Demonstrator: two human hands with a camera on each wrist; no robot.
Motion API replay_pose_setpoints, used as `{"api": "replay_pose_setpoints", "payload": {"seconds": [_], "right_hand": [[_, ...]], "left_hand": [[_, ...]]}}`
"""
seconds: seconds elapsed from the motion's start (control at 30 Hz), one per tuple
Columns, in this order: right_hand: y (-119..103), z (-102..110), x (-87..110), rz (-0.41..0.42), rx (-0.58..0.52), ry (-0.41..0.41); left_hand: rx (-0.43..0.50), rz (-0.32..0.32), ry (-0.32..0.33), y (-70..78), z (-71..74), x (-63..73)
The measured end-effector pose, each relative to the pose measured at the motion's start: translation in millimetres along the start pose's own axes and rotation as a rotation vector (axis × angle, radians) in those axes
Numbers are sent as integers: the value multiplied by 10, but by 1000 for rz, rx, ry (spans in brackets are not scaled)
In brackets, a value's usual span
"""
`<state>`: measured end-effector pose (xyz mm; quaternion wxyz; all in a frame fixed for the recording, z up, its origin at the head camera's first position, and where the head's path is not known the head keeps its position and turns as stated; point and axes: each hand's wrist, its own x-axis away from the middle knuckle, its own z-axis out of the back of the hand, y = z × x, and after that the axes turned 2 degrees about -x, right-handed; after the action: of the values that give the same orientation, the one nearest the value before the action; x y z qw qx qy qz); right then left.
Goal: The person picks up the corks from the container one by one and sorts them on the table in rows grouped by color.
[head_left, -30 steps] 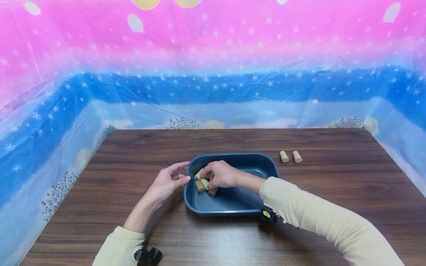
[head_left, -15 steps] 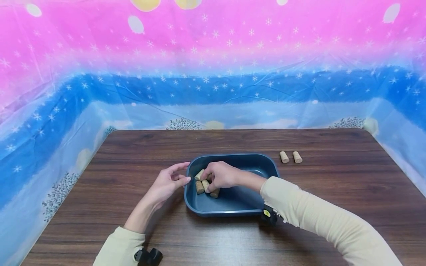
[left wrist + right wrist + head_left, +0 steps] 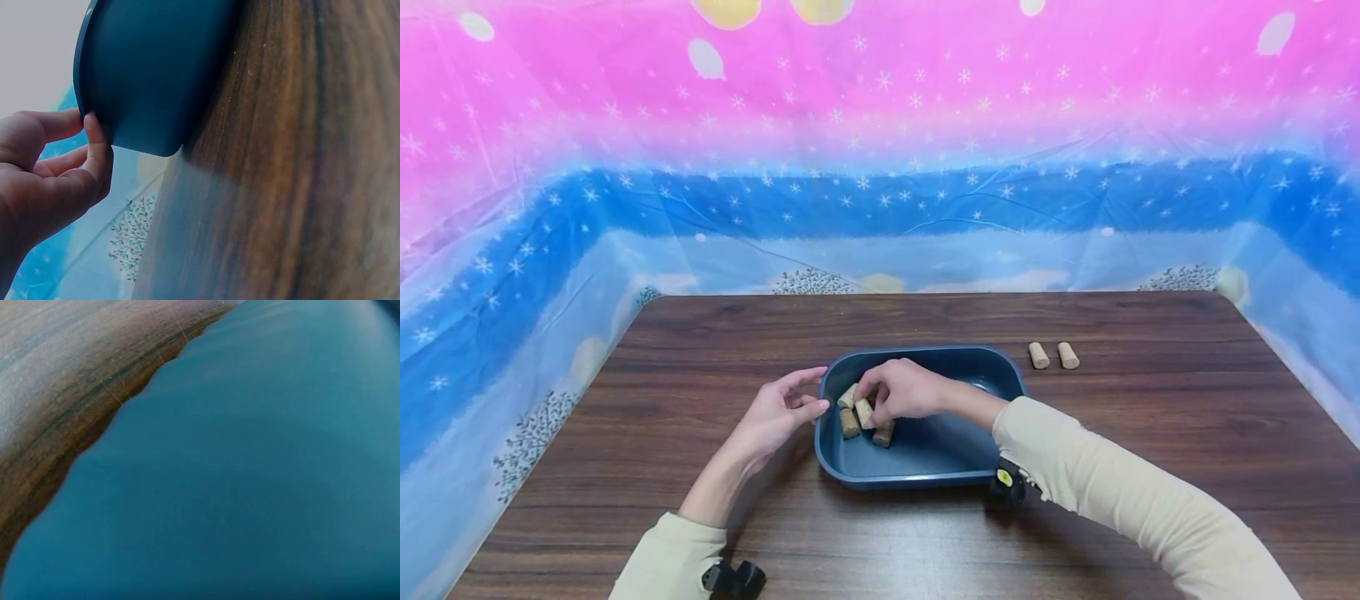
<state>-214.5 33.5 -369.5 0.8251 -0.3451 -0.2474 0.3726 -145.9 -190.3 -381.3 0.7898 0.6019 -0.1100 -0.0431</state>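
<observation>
A dark blue rectangular tub [image 3: 917, 478] stands on the table with several corks inside, at its left end. My right hand [image 3: 912, 390] reaches into the tub and pinches a pale cork [image 3: 864, 414] between thumb and finger. Around it lie a light cork [image 3: 847, 396], a darker cork [image 3: 849, 423] and another brown cork [image 3: 883, 433]; the hand partly covers the pile. My left hand [image 3: 775, 415] touches the tub's left rim from outside with thumb and fingertip. In the left wrist view, its fingertips meet the tub's edge [image 3: 80, 69]. The right wrist view shows only tub wall [image 3: 237, 487] and table.
Two corks [image 3: 1039, 356] stand or lie side by side on the dark wooden table [image 3: 1165, 433], right of the tub and farther back. A pink and blue patterned cloth [image 3: 880, 200] hangs behind the table and along both sides. Black wrist cameras [image 3: 733, 578] sit at both sleeves.
The brown cork near my right fingertips has shifted slightly toward the front right. The right hand has moved only a little; the left hand keeps its place at the rim.
</observation>
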Motion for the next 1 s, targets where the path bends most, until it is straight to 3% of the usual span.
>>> {"api": "replay_pose_setpoints", "payload": {"seconds": [0.3,1.0], "right_hand": [[30,84,38,13,-73,46],[94,378,280,-54,-150,167]], "left_hand": [[-6,1,9,-8,3,-5],[-32,14,56,-9,-33,-21]]}}
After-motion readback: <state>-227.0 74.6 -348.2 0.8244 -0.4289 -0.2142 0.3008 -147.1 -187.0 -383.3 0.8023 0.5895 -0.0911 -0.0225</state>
